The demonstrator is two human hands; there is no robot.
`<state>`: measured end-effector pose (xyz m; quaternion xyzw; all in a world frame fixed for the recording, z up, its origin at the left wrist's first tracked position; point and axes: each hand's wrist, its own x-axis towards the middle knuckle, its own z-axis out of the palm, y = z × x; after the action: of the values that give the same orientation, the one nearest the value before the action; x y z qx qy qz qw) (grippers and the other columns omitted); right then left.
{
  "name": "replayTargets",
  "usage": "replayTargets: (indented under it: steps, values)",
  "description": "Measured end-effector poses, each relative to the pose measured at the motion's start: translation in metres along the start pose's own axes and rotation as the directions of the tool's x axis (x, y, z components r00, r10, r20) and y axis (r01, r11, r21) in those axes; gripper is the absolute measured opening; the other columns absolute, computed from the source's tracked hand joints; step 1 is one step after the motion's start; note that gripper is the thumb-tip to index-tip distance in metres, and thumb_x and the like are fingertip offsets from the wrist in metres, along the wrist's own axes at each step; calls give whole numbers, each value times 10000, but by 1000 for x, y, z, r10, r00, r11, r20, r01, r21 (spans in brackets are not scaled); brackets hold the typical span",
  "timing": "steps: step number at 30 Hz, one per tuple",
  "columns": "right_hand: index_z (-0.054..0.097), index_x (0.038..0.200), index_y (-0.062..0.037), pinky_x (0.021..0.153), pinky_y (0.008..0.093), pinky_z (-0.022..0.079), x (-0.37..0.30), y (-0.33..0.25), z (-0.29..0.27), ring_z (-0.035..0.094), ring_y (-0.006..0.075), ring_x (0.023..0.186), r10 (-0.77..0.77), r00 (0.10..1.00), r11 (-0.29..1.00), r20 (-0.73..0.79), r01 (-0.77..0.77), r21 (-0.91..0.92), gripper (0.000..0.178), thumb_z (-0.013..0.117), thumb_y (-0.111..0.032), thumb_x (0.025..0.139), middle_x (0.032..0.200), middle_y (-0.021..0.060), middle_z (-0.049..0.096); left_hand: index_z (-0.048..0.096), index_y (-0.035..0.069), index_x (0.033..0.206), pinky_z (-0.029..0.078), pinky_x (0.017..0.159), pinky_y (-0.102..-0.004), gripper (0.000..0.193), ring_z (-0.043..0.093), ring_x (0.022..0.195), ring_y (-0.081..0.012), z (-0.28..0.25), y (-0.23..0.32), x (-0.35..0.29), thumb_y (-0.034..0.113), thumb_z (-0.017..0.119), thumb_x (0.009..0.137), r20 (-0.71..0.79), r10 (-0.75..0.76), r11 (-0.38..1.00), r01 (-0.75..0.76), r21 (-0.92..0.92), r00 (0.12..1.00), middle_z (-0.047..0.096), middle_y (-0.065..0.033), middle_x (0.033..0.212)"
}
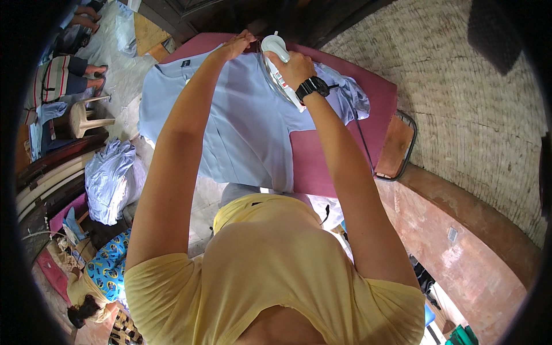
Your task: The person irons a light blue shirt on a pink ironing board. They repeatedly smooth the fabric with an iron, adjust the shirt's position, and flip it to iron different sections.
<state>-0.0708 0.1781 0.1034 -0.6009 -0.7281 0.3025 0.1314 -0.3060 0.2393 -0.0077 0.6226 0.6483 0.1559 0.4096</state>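
Observation:
A light blue shirt (241, 121) lies spread over a maroon-covered ironing board (322, 161). My right hand (295, 69) is wrapped around the handle of a white clothes iron (275, 43), which rests on the shirt's right part. Its dark cord runs down the board's right side. At the far edge of the shirt, left of the iron, my left hand (237, 45) has its fingers bent together on the cloth; the fingertips are partly hidden. A bunched sleeve (352, 98) lies beyond my right wrist.
A metal-framed end rest (397, 146) sticks out at the board's right. Left are a bundle of light blue clothes (109, 178) and a beige plastic chair (86, 118). Other people (103, 270) are at the left side. A pinkish wall (460, 230) curves along the right.

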Motion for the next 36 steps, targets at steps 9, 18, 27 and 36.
replayTargets:
  steps: [9, 18, 27, 36]
  values:
    - [720, 937, -40, 743, 487, 524, -21, 7, 7, 670, 416, 845, 22, 999, 1000, -44, -22, 14, 653, 555, -663, 835, 840, 232, 692, 515, 130, 1106, 363, 837, -317, 413, 474, 907, -156, 7, -21, 18, 493, 431, 928, 42, -47, 993, 52, -105, 998, 491, -32, 937]
    - [700, 1019, -51, 779, 486, 526, -104, 41, -28, 659, 415, 902, 45, 999, 997, 10, -45, 56, 599, 591, -614, 845, 919, 247, 683, 533, 158, 1167, 314, 1005, -563, 355, 559, 1137, -236, 7, -9, 14, 373, 316, 986, 42, -106, 983, 99, 156, 993, 509, -4, 1232]
    - [696, 1007, -11, 778, 503, 523, -99, 86, -26, 662, 435, 892, 221, 942, 975, -252, -219, 37, 698, 543, -672, 842, 892, 271, 680, 560, 157, 1191, 338, 976, -584, 391, 564, 1119, -234, 10, -43, 33, 390, 329, 980, 64, 23, 990, -32, 137, 998, 520, -19, 1220]
    - [701, 1082, -63, 839, 493, 502, -114, 95, -31, 636, 443, 962, 359, 910, 933, -209, -342, 116, 627, 537, -629, 871, 963, 257, 680, 566, 182, 1177, 332, 1002, -578, 376, 560, 1124, -252, 15, -16, 29, 411, 342, 981, 28, -59, 975, 52, 216, 998, 512, -14, 1209]
